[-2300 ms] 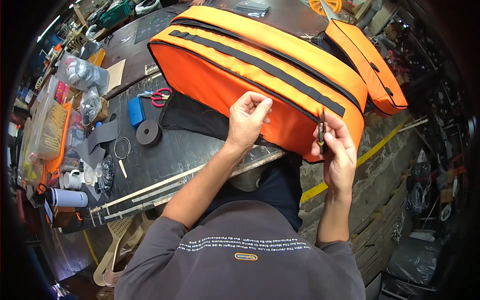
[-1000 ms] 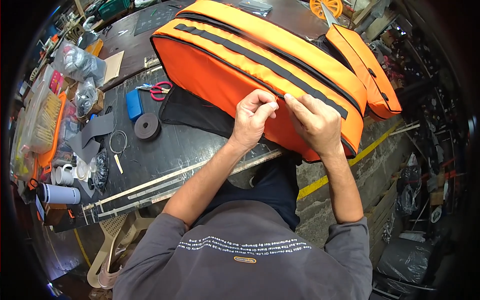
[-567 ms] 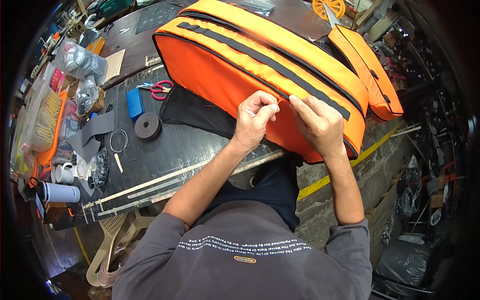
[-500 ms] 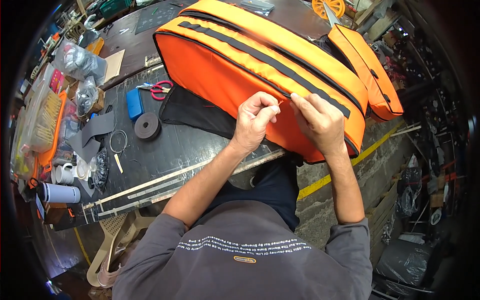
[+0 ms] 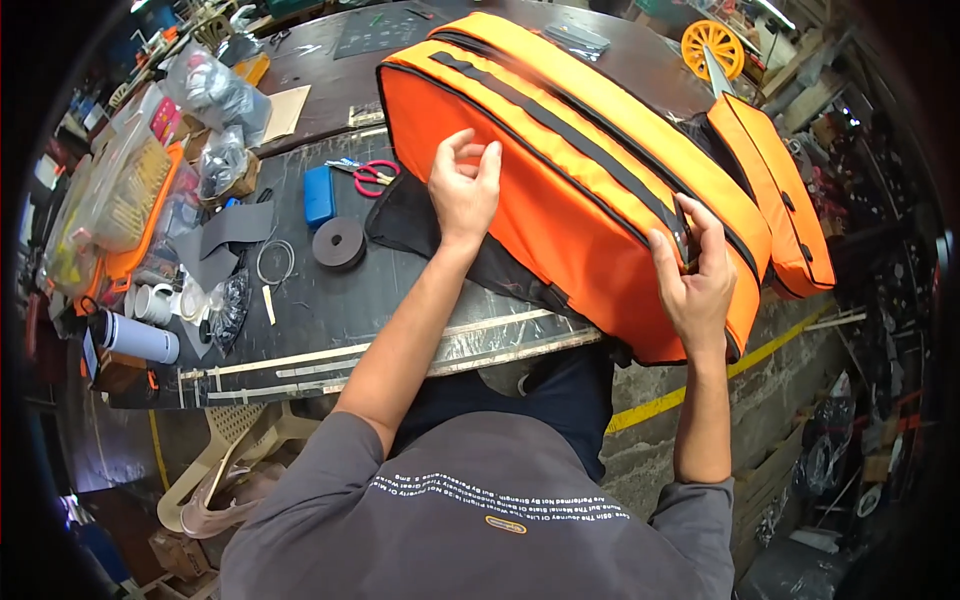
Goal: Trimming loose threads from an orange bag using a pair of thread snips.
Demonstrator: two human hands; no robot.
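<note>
Two bare hands are working over a bag: the left hand (image 5: 463, 200) is holding its fingers loosely curled, thumb apart, in front of the side panel. The right hand (image 5: 698, 290) is keeping thumb and forefinger spread near the bag's front edge, with a small dark blurred object (image 5: 687, 240) showing between them; whether the fingers are gripping it, I cannot tell. Beneath both, the large boxy orange fabric bag (image 5: 560, 225) with black piping is leaning across the edge of a dark worktable (image 5: 290, 325). Farther left, a coiled roll of dark strip (image 5: 325, 250), a blue rectangular box (image 5: 319, 196) and pink-handled scissors (image 5: 362, 172) are lying close together. Rightward, a narrower orange fabric case (image 5: 775, 190) is sitting beside the bag.
</note>
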